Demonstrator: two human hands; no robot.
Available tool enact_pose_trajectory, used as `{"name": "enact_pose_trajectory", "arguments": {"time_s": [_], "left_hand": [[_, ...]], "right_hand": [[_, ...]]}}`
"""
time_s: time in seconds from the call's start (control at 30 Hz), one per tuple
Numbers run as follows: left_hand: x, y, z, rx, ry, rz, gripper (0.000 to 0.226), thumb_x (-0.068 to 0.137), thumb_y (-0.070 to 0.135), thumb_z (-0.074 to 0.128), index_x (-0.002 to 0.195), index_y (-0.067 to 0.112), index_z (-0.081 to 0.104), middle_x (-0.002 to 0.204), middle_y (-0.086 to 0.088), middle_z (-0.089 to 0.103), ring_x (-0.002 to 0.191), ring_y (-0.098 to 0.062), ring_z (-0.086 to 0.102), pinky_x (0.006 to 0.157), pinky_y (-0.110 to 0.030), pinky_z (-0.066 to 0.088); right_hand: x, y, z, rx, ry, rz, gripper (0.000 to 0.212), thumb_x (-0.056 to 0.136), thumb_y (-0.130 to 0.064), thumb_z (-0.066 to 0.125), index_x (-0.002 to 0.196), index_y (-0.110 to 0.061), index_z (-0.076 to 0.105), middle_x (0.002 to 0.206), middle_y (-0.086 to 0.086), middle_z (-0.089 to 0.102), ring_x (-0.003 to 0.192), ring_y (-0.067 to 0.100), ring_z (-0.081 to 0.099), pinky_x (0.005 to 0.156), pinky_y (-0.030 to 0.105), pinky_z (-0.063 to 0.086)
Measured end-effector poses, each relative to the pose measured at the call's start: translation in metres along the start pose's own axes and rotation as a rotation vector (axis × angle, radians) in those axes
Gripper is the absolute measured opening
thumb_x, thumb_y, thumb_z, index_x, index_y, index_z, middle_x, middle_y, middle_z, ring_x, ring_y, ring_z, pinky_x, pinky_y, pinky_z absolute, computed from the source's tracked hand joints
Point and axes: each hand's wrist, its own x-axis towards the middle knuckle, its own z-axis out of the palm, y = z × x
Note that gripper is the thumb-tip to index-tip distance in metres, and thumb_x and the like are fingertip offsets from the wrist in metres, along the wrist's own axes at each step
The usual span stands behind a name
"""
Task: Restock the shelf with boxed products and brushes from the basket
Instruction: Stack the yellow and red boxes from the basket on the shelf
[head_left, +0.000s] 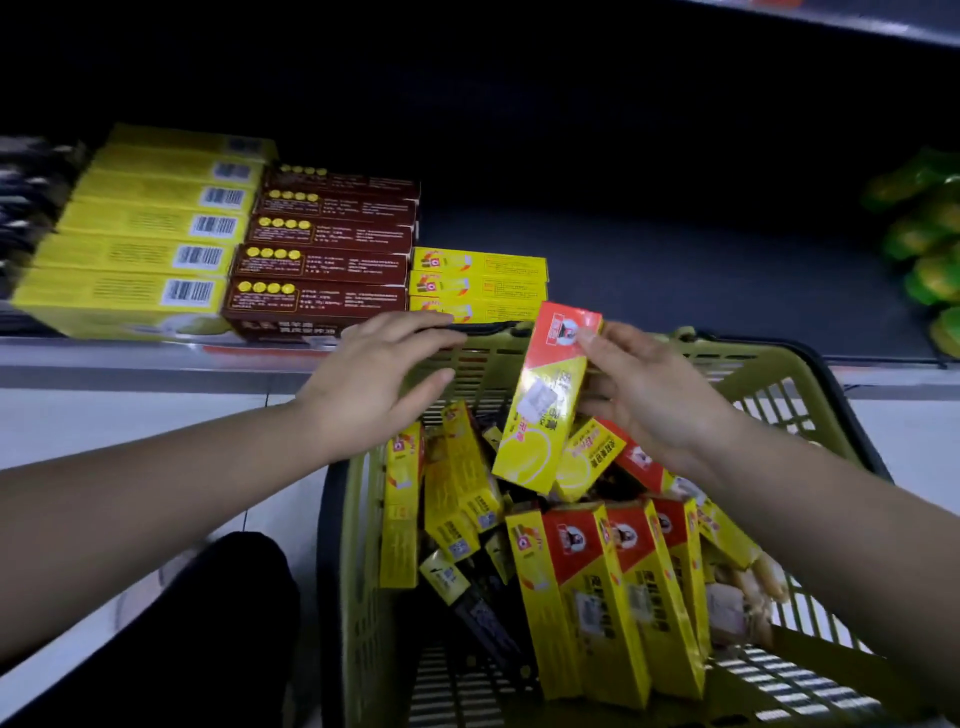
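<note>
An olive-green plastic basket (769, 395) stands below the shelf, filled with several long yellow-and-red boxes (597, 597) and some black-handled brushes (483, 618). My right hand (654, 395) grips one yellow-and-red box (545, 400), lifted above the basket and tilted, its red end toward the shelf. My left hand (379, 374) hovers with fingers spread over the basket's far left rim, holding nothing. On the shelf (675, 280) lie rows of yellow boxes (140, 254), dark red boxes (322, 265) and a short stack of matching yellow-and-red boxes (478, 283).
Green packaged goods (930, 234) sit at the shelf's right end. Dark bare shelf surface lies between them and the yellow-and-red stack. Dark packages (26, 208) line the far left. My dark-clad knee (223, 613) is left of the basket, on a pale floor.
</note>
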Motion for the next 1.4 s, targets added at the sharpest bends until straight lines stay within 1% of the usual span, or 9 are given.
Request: {"name": "enact_pose_trajectory", "arguments": {"time_s": [0.3,0.5,0.57,0.67,0.73,0.87,1.03,1.13,1.4], "left_hand": [[0.039,0.044,0.029,-0.094,-0.009,0.001,0.044,0.097,0.041,0.032,0.118,0.017,0.062,0.141,0.002,0.044,0.129,-0.019,0.036,0.102,-0.024,0.019],[0.057,0.06,0.024,-0.252,-0.118,0.004,0.04,0.085,0.048,0.053,0.101,0.013,0.065,0.134,0.005,0.05,0.13,-0.013,0.036,0.108,-0.026,0.02],[0.053,0.07,0.026,-0.417,-0.147,-0.085,0.036,0.082,0.048,0.058,0.098,0.015,0.062,0.117,0.002,0.059,0.11,-0.014,0.053,0.093,-0.029,0.041],[0.044,0.082,0.031,-0.649,-0.197,-0.269,0.027,0.085,0.044,0.055,0.092,0.019,0.049,0.09,-0.002,0.064,0.076,-0.014,0.06,0.064,-0.026,0.047],[0.041,0.085,0.032,-0.669,-0.237,-0.352,0.03,0.087,0.045,0.051,0.097,0.017,0.047,0.085,-0.001,0.063,0.071,-0.013,0.057,0.062,-0.026,0.044],[0.036,0.089,0.038,-0.827,-0.3,-0.452,0.031,0.09,0.039,0.051,0.109,0.015,0.047,0.094,0.006,0.063,0.077,-0.001,0.058,0.06,-0.015,0.046],[0.035,0.093,0.052,-1.161,-0.408,-0.616,0.033,0.094,0.03,0.048,0.126,0.026,0.042,0.122,0.002,0.062,0.111,-0.015,0.058,0.105,-0.043,0.038],[0.038,0.091,0.055,-1.277,-0.411,-0.665,0.036,0.094,0.032,0.046,0.13,0.03,0.039,0.136,0.002,0.053,0.126,-0.019,0.048,0.112,-0.051,0.025],[0.032,0.091,0.06,-1.37,-0.357,-0.674,0.024,0.094,0.028,0.047,0.117,0.025,0.053,0.104,0.006,0.072,0.09,-0.011,0.068,0.072,-0.029,0.055]], "right_hand": [[0.005,0.013,-0.014,0.37,0.143,-0.04,0.027,0.096,-0.024,0.048,0.115,-0.004,0.046,0.098,0.012,0.067,0.089,0.023,0.069,0.074,0.035,0.059],[-0.005,0.028,-0.028,0.397,-0.008,-0.162,0.027,0.089,-0.032,0.055,0.104,-0.01,0.05,0.096,0.009,0.07,0.093,0.023,0.068,0.076,0.031,0.056],[-0.012,0.029,-0.045,0.211,0.022,-0.182,0.042,0.085,-0.047,0.051,0.103,-0.009,0.057,0.094,0.01,0.071,0.089,0.02,0.068,0.077,0.029,0.055],[-0.016,0.04,-0.078,-0.607,0.217,-0.135,0.043,0.092,-0.052,0.042,0.083,-0.014,0.061,0.068,0.003,0.064,0.067,0.019,0.061,0.063,0.03,0.048],[-0.017,0.055,-0.087,-1.078,0.201,0.032,0.052,0.084,-0.065,0.041,0.102,-0.018,0.053,0.072,0.001,0.061,0.071,0.022,0.059,0.061,0.029,0.045],[-0.008,0.08,-0.077,-1.373,0.242,0.235,0.111,0.058,-0.094,0.02,0.14,-0.019,0.02,0.093,0.004,0.066,0.086,0.025,0.064,0.061,0.032,0.044],[0.008,0.073,-0.085,-0.842,0.251,0.536,0.119,0.07,-0.073,0.057,0.145,-0.01,-0.011,0.127,0.019,0.054,0.113,0.034,0.054,0.093,0.042,0.045],[-0.013,0.061,-0.087,-0.324,0.206,0.475,0.097,0.075,-0.046,0.067,0.146,-0.016,0.008,0.12,0.015,0.057,0.101,0.032,0.06,0.082,0.041,0.05],[-0.065,0.033,-0.064,0.486,-0.15,0.141,0.056,0.066,-0.016,0.055,0.121,-0.018,0.056,0.101,0.008,0.067,0.08,0.022,0.065,0.06,0.037,0.055]]}}
